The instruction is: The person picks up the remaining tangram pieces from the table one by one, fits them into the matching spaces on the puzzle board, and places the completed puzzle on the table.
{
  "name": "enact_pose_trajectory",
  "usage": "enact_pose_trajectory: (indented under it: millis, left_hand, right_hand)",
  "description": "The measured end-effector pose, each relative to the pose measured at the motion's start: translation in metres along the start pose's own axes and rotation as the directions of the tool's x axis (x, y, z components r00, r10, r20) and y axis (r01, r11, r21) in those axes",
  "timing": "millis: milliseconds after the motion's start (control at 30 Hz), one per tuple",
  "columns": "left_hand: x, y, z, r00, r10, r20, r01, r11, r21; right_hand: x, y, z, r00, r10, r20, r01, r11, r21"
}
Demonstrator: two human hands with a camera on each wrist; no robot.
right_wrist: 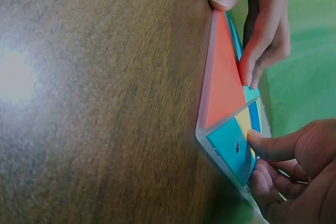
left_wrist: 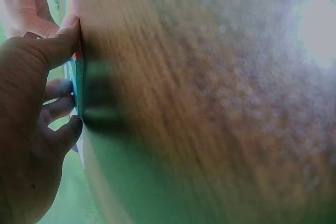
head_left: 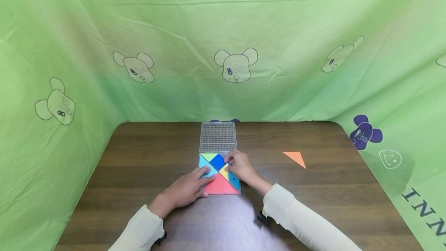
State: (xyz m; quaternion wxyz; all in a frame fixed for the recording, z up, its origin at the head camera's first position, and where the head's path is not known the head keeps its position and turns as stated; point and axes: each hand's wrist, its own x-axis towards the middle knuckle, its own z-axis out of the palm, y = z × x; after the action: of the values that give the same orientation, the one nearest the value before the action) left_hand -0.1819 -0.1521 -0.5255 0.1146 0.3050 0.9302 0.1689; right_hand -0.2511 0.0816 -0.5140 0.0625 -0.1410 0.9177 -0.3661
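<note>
A tangram set lies in a shallow clear case (right_wrist: 206, 77) on the table. Its large red triangle (head_left: 220, 186) is nearest, a light-blue triangle (head_left: 204, 162) at left, a green piece (head_left: 209, 157) and dark blue square (head_left: 218, 162) behind, a teal piece (head_left: 235, 181) at right. My left hand (head_left: 186, 189) grips the case's near-left corner, thumb at the front edge, fingertips over the light-blue triangle. With thumb and bent fingers, my right hand (head_left: 242, 167) pinches at the yellow piece (head_left: 224, 174), partly covering it and the case's far-right corner.
Behind the case its gridded lid (head_left: 218, 136) lies folded back. A loose orange triangle (head_left: 297, 159) rests farther right on the wooden table (head_left: 146, 154). Green printed cloth (head_left: 184, 30) hangs close around the back and sides.
</note>
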Motion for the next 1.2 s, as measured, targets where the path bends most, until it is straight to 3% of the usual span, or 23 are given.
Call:
enact_pose_trajectory:
  millis: [200,367,567,867,1067,1200]
  left_hand:
    - [0.0,0.0,0.0,1.0,0.013,-0.008,-0.013,1.0,0.013]
    - [0.001,0.001,0.0,1.0,0.017,-0.008,-0.017,0.999,0.031]
    - [-0.001,0.001,0.001,1.0,0.003,0.0,-0.003,1.0,0.03]
    - [-0.001,0.001,0.002,0.999,0.034,-0.023,-0.032,0.997,0.063]
    - [-0.002,0.002,0.001,1.0,0.016,-0.005,-0.016,0.998,0.06]
    - [-0.002,0.002,0.001,1.0,0.011,-0.004,-0.011,0.999,0.048]
  right_hand:
    - [-0.002,0.002,-0.005,0.999,-0.023,-0.028,0.023,1.0,0.021]
    - [-0.004,0.019,-0.03,0.997,-0.015,-0.077,0.017,1.0,0.024]
    - [-0.005,0.059,-0.084,0.996,-0.002,-0.093,-0.011,0.989,-0.148]
    - [-0.023,0.122,-0.153,0.998,-0.037,-0.051,0.014,0.919,-0.395]
    - [-0.036,0.146,-0.177,0.996,0.088,-0.012,-0.085,0.905,-0.417]
    - [-0.04,0.153,-0.179,0.995,0.096,-0.011,-0.092,0.908,-0.41]
